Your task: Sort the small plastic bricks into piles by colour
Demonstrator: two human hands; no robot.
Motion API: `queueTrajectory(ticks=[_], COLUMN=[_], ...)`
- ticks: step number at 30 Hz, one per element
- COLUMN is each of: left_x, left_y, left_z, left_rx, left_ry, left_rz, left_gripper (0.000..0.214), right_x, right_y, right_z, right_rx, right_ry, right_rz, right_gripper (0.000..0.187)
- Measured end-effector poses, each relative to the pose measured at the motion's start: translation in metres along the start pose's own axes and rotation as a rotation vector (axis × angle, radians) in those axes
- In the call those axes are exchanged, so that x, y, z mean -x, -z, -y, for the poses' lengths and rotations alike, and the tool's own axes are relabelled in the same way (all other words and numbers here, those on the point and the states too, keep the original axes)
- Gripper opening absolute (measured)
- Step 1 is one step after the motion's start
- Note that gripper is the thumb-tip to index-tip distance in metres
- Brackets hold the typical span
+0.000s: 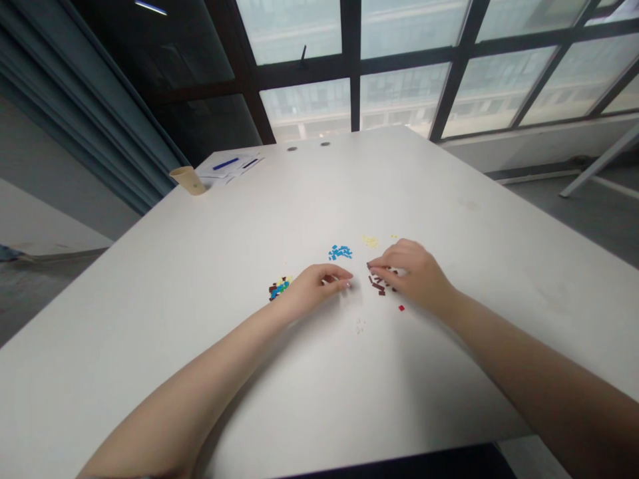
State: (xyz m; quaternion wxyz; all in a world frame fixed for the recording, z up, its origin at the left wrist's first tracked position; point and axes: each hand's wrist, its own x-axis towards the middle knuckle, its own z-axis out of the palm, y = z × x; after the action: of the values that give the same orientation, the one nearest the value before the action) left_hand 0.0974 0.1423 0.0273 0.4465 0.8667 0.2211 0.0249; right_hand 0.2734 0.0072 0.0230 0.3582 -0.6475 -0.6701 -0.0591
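My right hand (412,269) pinches a small dark brick piece (369,265) between thumb and finger. Under and beside that hand lies a loose group of brown brick pieces (378,286), partly covered by its fingers. My left hand (317,286) is curled, thumb and index fingertips close together; a pale spot shows there, too small to tell whether it is a piece or a nail. A mixed heap of coloured pieces (279,288) sits left of it, partly hidden by the wrist. Blue pieces (340,252) lie just beyond the left fingers.
Pale yellow pieces (370,241) lie beyond the right hand. A red piece (401,308) and several tiny clear or whitish pieces (359,326) are on the near side. At the far left of the white table (319,199) stand a beige cup (188,180) and papers (232,166) with pens.
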Motion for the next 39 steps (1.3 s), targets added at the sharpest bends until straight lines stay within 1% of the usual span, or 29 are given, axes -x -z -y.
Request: queueTrajectory(ticks=[2,3,4,5,6,7,9,11,14,18,23,26,29,32,36,39], left_x=[0.001,0.002,0.003,0.004,0.005,0.006,0.008,0.009,0.009,0.009,0.009,0.008,0.006,0.005,0.006,0.008], left_y=[0.01,0.015,0.02,0.026,0.031,0.036,0.044,0.049,0.052,0.051,0.051,0.052,0.054,0.054,0.054,0.057], left_z=[0.003,0.004,0.006,0.007,0.009,0.011,0.013,0.014,0.015,0.014,0.016,0.02,0.025,0.028,0.027,0.024], left_rx=[-0.345,-0.531,-0.704,-0.842,-0.932,-0.974,-0.966,-0.933,-0.933,-0.923,-0.898,-0.893,-0.882,-0.881,-0.875,-0.846], left_ry=[0.029,0.073,0.133,0.2,0.266,0.32,0.38,0.384,0.373,0.377,0.35,0.352,0.345,0.345,0.316,0.296], left_rz=[-0.067,-0.09,-0.099,-0.089,-0.066,-0.032,0.052,0.105,0.133,0.137,0.101,0.098,0.105,0.113,0.111,0.077], left_gripper=[0.029,0.029,0.029,0.029,0.028,0.028,0.028,0.028,0.026,0.023,0.021,0.022,0.02,0.018,0.018,0.017], right_x=[-0.002,-0.002,-0.002,-0.002,-0.002,-0.001,0.0,0.001,0.003,0.005,0.007,0.006,0.002,0.0,0.001,0.003], right_y=[0.006,0.009,0.011,0.012,0.012,0.012,0.01,0.008,0.004,0.0,0.0,0.003,0.007,0.008,0.004,0.003], right_z=[-0.016,-0.023,-0.029,-0.033,-0.036,-0.037,-0.036,-0.034,-0.032,-0.031,-0.03,-0.03,-0.029,-0.025,-0.018,-0.014], right_rx=[0.161,0.234,0.29,0.326,0.341,0.343,0.33,0.314,0.308,0.311,0.289,0.279,0.279,0.274,0.253,0.238], right_ry=[-0.203,-0.306,-0.394,-0.462,-0.51,-0.544,-0.588,-0.604,-0.593,-0.558,-0.495,-0.482,-0.499,-0.481,-0.408,-0.371], right_rz=[-0.064,-0.067,-0.036,0.025,0.105,0.189,0.323,0.392,0.418,0.418,0.359,0.28,0.179,0.112,0.097,0.087], right_gripper=[0.016,0.016,0.016,0.016,0.016,0.015,0.015,0.015,0.014,0.014,0.016,0.019,0.023,0.022,0.02,0.019])
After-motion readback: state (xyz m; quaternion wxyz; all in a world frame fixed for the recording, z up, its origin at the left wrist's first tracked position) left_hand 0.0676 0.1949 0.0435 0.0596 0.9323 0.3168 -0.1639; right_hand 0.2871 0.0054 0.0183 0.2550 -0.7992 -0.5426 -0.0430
